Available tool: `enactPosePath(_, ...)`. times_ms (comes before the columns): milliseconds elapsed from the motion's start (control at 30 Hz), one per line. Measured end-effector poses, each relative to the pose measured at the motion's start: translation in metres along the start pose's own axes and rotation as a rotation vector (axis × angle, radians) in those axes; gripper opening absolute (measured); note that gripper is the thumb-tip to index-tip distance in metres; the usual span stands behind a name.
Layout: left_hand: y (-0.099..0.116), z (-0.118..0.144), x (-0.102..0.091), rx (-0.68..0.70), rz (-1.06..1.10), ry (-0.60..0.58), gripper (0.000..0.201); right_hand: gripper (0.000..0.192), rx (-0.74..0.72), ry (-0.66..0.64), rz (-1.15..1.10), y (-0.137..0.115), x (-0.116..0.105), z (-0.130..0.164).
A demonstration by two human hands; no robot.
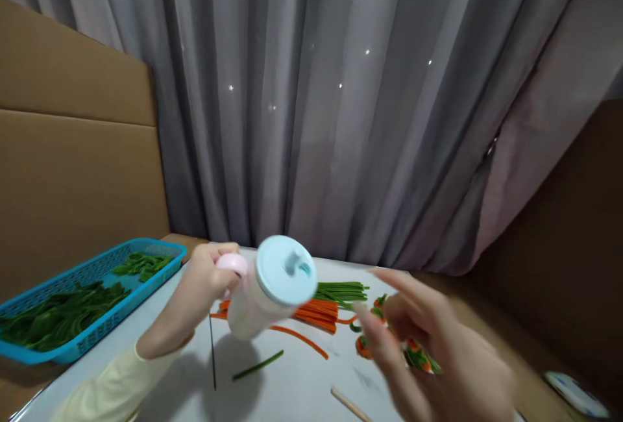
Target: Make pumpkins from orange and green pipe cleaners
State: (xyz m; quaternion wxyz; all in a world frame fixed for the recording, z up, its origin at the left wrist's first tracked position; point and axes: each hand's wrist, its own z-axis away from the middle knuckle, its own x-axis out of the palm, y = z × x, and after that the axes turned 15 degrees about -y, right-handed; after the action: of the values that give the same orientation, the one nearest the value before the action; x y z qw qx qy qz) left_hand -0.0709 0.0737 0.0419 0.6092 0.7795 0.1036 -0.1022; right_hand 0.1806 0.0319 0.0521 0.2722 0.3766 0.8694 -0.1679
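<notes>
My left hand point(202, 282) grips a white plastic bottle point(260, 302) with a pale blue cap point(285, 271) and a pink handle, tilted so the cap faces me, above a white table point(296, 383). Blurred at the lower right, my right hand point(428, 344) hovers with fingers spread and holds nothing. Under and behind that hand lie orange strips point(316, 313), green strips point(341, 291) and small orange-and-green pieces point(418, 357) on the table.
A blue basket point(92, 292) of green leaves stands at the table's left edge. A loose green strip point(257, 365), a thin dark stick point(213, 357) and a wooden stick point(350, 405) lie near the front. Cardboard walls stand left and right, a grey curtain behind. A small white dish point(577, 393) lies at the lower right.
</notes>
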Motion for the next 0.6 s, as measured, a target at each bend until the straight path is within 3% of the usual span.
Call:
enactPosePath(67, 0.01, 0.006, 0.026, -0.031, 0.092, -0.187, 0.018, 0.027, -0.092, -0.077, 0.005, -0.003, 0.012, -0.005)
enactPosePath(133, 0.014, 0.01, 0.046, -0.078, 0.136, -0.389, 0.021, 0.016, -0.114, -0.192, -0.062, 0.0, 0.019, -0.005)
enactPosePath(200, 0.014, 0.011, 0.059, -0.129, 0.211, -0.521, 0.023, 0.009, -0.103, -0.292, -0.158, 0.004, 0.019, -0.001)
enactPosePath(267, 0.011, 0.009, 0.064, -0.191, 0.282, -0.608, 0.025, 0.017, -0.099, -0.345, -0.209, 0.007, 0.015, 0.003)
enactPosePath(400, 0.003, 0.003, 0.06, -0.289, 0.364, -0.714, 0.027, 0.031, -0.167, -0.378, -0.284, 0.009, 0.009, 0.007)
enactPosePath(600, 0.006, 0.002, 0.05, -0.355, 0.383, -0.742, 0.031, 0.04, -0.102, -0.412, -0.273, 0.001, -0.002, 0.002)
